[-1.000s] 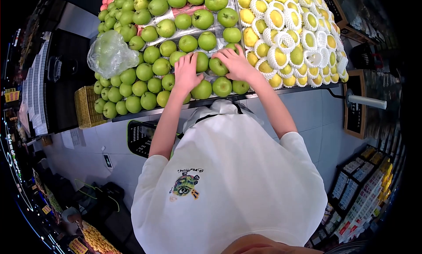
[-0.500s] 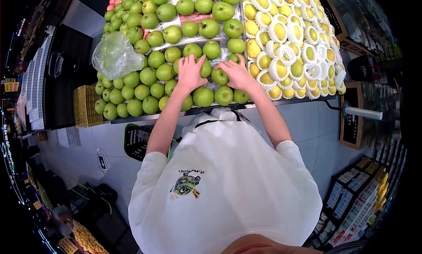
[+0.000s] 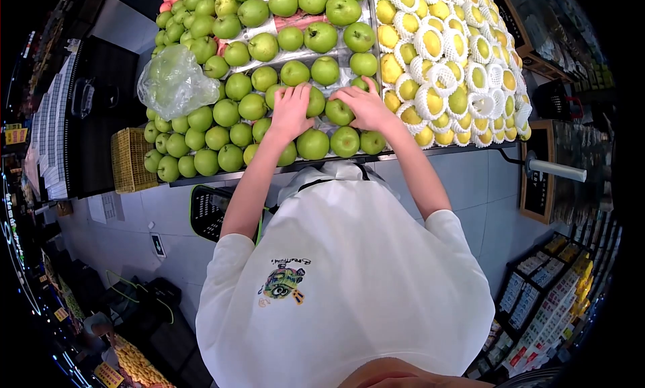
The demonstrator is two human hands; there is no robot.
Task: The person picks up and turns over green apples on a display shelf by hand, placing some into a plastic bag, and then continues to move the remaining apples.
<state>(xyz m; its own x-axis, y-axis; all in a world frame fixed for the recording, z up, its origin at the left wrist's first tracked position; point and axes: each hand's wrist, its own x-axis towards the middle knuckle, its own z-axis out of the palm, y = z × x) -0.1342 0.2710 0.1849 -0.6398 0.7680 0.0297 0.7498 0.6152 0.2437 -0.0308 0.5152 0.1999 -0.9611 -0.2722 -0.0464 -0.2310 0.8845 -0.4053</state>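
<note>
Bench [image 3: 201,178], green apples [image 3: 228,112]: front rows look packed and back rows gappy, so the arranging seems partly done. A plastic bag [image 3: 173,80] lies at bench left. Your left hand [image 3: 290,112] rests flat, fingers spread, at bench front-centre. Your right hand [image 3: 366,106] cups one apple [image 3: 339,111] beside it — grip unclear.

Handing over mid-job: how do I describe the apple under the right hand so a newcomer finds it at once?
Find the green apple display, left of the net-wrapped yellow fruit. The apple lies under the right hand, one row back from the front edge. Alone among its neighbours, it has that hand's fingers across its top.
</note>
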